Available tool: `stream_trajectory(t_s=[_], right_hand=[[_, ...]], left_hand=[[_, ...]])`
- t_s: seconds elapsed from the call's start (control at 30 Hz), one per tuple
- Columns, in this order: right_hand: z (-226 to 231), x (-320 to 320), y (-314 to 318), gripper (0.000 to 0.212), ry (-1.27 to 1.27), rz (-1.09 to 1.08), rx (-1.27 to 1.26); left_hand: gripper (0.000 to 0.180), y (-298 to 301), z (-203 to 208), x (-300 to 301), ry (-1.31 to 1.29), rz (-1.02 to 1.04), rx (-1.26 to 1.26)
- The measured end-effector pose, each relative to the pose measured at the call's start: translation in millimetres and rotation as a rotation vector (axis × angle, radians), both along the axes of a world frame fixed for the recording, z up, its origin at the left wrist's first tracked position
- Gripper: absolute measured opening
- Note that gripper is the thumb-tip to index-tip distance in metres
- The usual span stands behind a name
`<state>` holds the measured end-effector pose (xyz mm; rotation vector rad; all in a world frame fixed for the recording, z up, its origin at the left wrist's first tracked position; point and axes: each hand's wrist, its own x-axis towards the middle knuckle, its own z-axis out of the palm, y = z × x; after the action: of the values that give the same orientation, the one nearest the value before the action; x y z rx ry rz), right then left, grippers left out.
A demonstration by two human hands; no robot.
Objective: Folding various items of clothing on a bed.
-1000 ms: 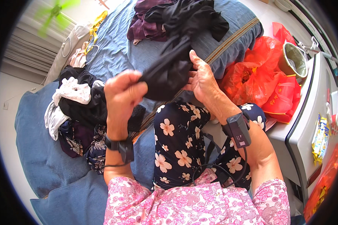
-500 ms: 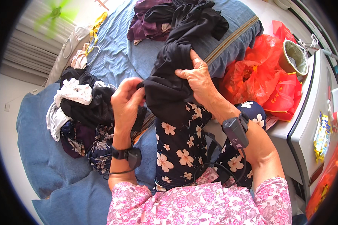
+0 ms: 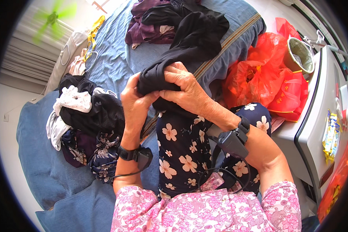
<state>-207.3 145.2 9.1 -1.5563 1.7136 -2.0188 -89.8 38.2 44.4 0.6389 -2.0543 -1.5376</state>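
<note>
A black garment (image 3: 195, 36) stretches from the blue bed cover toward my lap, its near end bunched up between my hands. My left hand (image 3: 134, 96) grips the left side of the bunched edge, thumb pressed against it. On the other side, my right hand (image 3: 181, 83) has its fingers curled over the cloth, with the thumb close to the left thumb. Part of the fabric hangs down onto my dark floral trousers (image 3: 187, 162). Which part of the garment I hold cannot be made out.
A dark purple garment (image 3: 133, 29) lies at the far end of the blue bed cover (image 3: 104, 58). At left is a pile of mixed clothes (image 3: 96, 114). Right of my knees stand red plastic bags (image 3: 255, 69), a small bin (image 3: 299, 58) and a grey-white cabinet (image 3: 317, 92). Cables run from both wristbands.
My hands have come together, the right moving left and down along the black cloth. The cloth between them is now gathered into a thick fold. The view has shifted slightly.
</note>
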Motion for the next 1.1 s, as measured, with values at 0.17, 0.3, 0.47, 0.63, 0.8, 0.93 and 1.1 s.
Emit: stream_trajectory(t_s=[0.17, 0.3, 0.47, 0.63, 0.8, 0.93, 1.1], right_hand=[[10, 2, -2, 0.028, -0.57, 0.286, -0.138], [18, -6, 11, 0.021, -0.619, 0.266, 0.007], [12, -2, 6, 0.016, -0.603, 0.209, 0.032], [14, 0, 10, 0.015, -0.623, 0.183, 0.093], [13, 2, 7, 0.015, -0.621, 0.202, 0.076], [5, -5, 12, 0.018, -0.633, 0.181, 0.131], [8, -2, 7, 0.017, -0.68, 0.1, 0.085]], left_hand=[[0.052, 6, 41, 60, -0.011, 0.311, -0.152], [0.058, 7, 76, 121, 0.333, 0.429, -0.259], [0.045, 0, 101, 201, 0.339, 0.746, -0.542], [0.036, -50, 91, 274, -0.169, 1.208, -0.562], [0.042, -104, 54, 306, -0.842, 1.337, -1.318], [0.032, -88, 50, 183, -0.555, 0.916, -1.149], [0.024, -86, 28, 33, -0.163, 0.337, -1.048]])
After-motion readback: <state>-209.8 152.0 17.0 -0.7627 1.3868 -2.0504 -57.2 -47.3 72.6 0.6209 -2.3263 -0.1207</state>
